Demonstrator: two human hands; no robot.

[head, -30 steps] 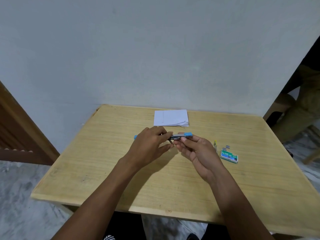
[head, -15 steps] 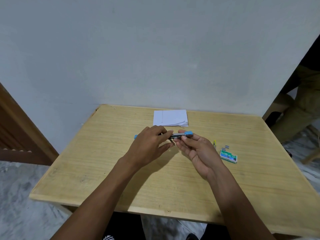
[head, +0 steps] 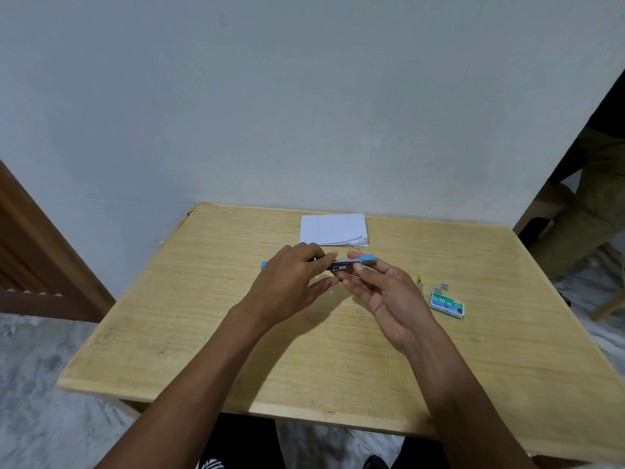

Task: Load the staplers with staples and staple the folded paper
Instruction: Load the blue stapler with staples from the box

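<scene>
both hands meet over the middle of the pale wooden table [head: 176, 333]: the right hand [head: 385, 296] pinches a small blue-and-metal stapler [head: 355, 262] in its fingertips, the left hand [head: 291, 282] grips its other end. beyond the stapler lies the folded white paper [head: 333, 229]; right of it, a green staple box [head: 447, 304] and loose staple strips [head: 443, 286].

One wooden desk [head: 338, 360]; two bare hands above it, the left hand [head: 291, 286] and the right hand [head: 389, 292]; one blue-tipped stapler [head: 355, 262] between them; a second blue piece [head: 264, 264] peeks out behind the left hand, too hidden to identify; one folded paper stack [head: 333, 229]; one green staple box [head: 447, 304]; two loose staple strips [head: 444, 286] beside it; one small yellow item [head: 420, 279].
</scene>
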